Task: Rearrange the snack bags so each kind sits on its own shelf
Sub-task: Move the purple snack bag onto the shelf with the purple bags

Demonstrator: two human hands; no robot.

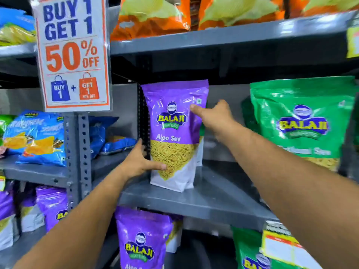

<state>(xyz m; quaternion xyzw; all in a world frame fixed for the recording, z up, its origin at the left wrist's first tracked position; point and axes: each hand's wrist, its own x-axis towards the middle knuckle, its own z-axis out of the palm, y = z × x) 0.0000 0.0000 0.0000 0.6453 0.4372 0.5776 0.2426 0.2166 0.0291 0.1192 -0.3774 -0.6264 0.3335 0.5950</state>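
A purple Aloo Sev bag (174, 121) stands upright at the left end of the grey middle shelf (204, 202). My left hand (140, 164) grips its lower left side, thumb across the front. My right hand (211, 115) holds its upper right edge, thumb on the front, fingers hidden behind. At least one more bag stands behind it, mostly hidden. A green Balaji sev bag (303, 121) stands on the same shelf to the right. Another purple Aloo Sev bag (141, 239) and a green bag (250, 253) sit on the shelf below.
Orange chip bags (151, 18) fill the top shelf. Blue snack bags (37, 136) lie in the left bay, with purple bags (52, 206) below them. A "Buy 1 Get 1 50% off" sign (71, 53) hangs on the perforated upright post (77, 152). A yellow price tag (279, 247) hangs at lower right.
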